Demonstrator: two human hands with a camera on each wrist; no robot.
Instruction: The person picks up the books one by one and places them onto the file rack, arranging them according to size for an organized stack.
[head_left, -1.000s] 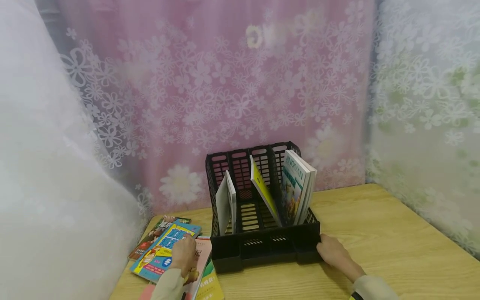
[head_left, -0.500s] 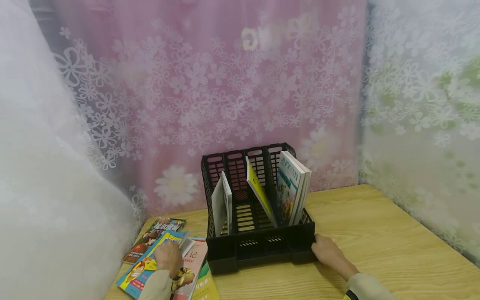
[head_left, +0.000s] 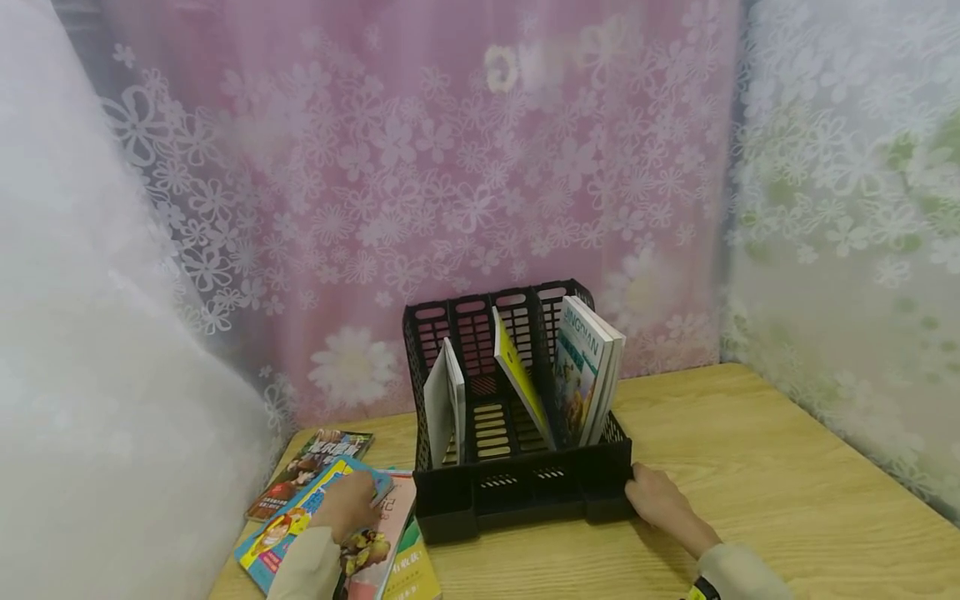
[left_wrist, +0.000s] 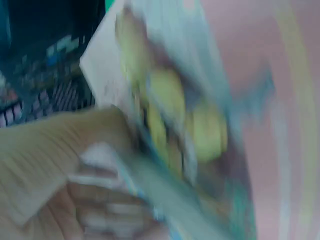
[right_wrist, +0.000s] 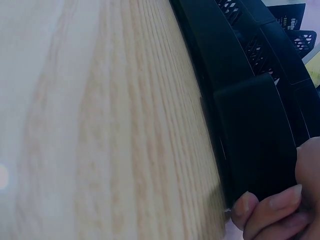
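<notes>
At the left of the head view, my left hand [head_left: 347,504] grips the right edge of a blue comic-style book [head_left: 266,546]. In the blurred left wrist view, thumb and fingers pinch that book's edge [left_wrist: 165,190]. Partly beneath it lies a pink book [head_left: 390,525], and under that a yellow-green book [head_left: 414,567]. My right hand [head_left: 663,507] holds the right front corner of a black book rack [head_left: 525,492]; in the right wrist view its fingers [right_wrist: 280,200] curl round the rack's end. The rack stands on the table.
Upright in the rack are white books [head_left: 447,408] at left, a leaning yellow book [head_left: 519,375], and white-edged books with a JINGDIAN cover [head_left: 581,375] at right. A dark red-brown book [head_left: 307,475] lies at the table's [head_left: 720,450] left edge. Curtains [head_left: 480,167] enclose the table.
My left hand has moved left, dragging the blue book off part of the pink one and uncovering more of it. The right hand keeps its hold on the rack.
</notes>
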